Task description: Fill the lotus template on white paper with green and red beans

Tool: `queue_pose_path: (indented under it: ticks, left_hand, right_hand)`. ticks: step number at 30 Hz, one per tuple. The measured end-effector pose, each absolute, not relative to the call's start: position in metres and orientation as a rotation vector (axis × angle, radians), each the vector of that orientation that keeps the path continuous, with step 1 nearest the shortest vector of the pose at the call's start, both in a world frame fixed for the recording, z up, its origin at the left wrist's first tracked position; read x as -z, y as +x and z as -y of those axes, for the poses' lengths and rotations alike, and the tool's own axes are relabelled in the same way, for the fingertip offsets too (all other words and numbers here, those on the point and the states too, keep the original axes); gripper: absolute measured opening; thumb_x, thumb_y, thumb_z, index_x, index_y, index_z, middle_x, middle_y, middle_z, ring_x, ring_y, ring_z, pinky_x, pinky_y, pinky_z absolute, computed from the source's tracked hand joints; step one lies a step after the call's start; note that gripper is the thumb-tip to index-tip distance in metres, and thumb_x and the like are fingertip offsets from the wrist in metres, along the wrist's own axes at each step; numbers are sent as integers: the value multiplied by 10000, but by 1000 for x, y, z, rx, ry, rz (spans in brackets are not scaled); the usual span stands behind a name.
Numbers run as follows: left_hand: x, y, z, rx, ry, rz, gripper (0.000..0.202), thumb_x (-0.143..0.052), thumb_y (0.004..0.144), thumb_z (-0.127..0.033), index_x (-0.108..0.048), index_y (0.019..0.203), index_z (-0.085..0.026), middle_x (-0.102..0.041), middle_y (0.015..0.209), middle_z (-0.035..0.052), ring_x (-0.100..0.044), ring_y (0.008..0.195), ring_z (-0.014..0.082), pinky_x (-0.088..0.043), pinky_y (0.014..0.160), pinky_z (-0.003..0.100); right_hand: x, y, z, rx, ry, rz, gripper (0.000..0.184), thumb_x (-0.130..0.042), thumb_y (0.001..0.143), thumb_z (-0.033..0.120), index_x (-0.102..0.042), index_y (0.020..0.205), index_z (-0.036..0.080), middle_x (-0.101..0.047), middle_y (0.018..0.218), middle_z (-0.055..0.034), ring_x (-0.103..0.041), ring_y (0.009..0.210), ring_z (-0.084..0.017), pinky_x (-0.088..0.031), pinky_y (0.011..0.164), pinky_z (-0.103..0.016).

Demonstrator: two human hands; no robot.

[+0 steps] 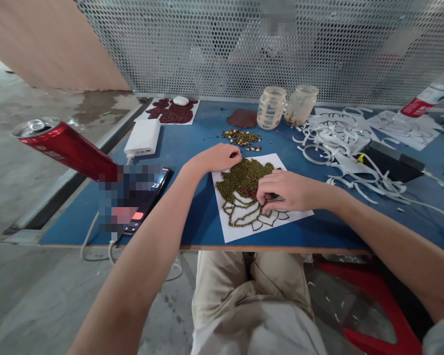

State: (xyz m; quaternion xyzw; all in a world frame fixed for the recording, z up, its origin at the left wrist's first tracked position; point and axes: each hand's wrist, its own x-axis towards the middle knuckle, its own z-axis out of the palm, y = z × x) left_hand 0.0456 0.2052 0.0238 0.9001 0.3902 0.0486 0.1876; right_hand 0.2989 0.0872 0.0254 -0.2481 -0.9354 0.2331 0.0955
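Observation:
A white sheet (299, 214) with a drawn outline lies on the blue table (192, 148), largely covered with green beans (244, 175) and a few red ones. My left hand (218, 158) rests at the sheet's top left corner, fingers curled, close to a small pile of mixed beans (242, 138). Over the middle of the picture my right hand (284, 190) is closed in a pinch on the beans; whatever sits between its fingertips is too small to name.
Two plastic jars (272, 106) (299, 103) stand behind the pile. White paper strips (336, 143) and a black box (392, 160) lie right. A phone (148, 202), a white power bank (143, 138), a red can (59, 143) and another bean sheet (173, 112) sit left.

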Motion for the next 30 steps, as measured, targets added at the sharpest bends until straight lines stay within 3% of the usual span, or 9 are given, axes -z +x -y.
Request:
queue_pose_path:
  ticks: [11, 30]
  left_hand:
    - [-21, 45, -207, -164, 2526, -1089, 266, -487, 1015, -373, -650, 868, -222, -780, 943, 52, -643, 828, 199, -426, 764, 345]
    - [-22, 46, -205, -154, 2526, -1108, 287, -473, 1011, -382, -673, 887, -216, -773, 932, 56, -638, 818, 203, -432, 765, 350]
  right_hand:
    - [-29, 302, -92, -1008, -846, 2653, 202, -710, 1047, 387, -678, 946, 214, -674, 909, -29, -558, 831, -188, -407, 787, -339]
    - [-25, 296, -90, -805, -837, 2664, 223, -791, 988, 384, -682, 887, 218, -635, 864, -12, -533, 849, -197, -371, 811, -349]
